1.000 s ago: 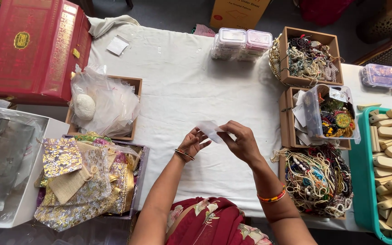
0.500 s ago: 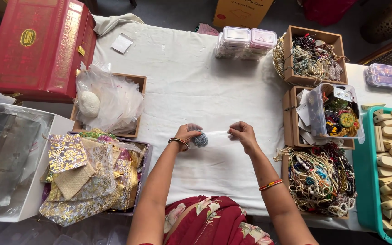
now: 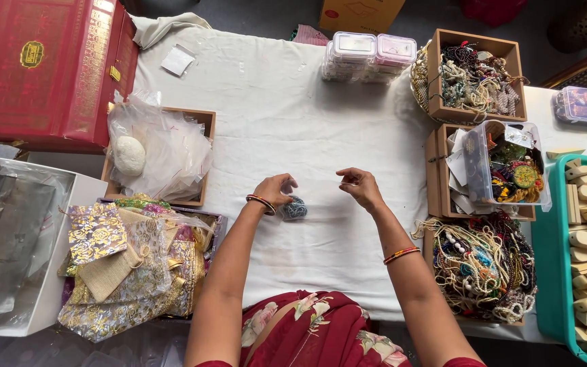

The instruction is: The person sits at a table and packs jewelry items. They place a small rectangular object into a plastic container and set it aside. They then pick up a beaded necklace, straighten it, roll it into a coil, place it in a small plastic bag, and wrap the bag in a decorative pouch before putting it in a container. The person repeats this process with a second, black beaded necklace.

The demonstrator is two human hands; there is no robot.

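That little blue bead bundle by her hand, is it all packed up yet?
Looks nearly packed. The blue-grey bead bundle already sits inside a small clear pouch on the white cloth, with the left hand holding its top. The right hand is apart from it, fingers pinched on nothing visible. Left: a big pile of necklaces still lies loose in its box.

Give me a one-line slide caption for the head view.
Left hand holds a small bagged grey-blue bead bundle over the white cloth; right hand pinched beside it.
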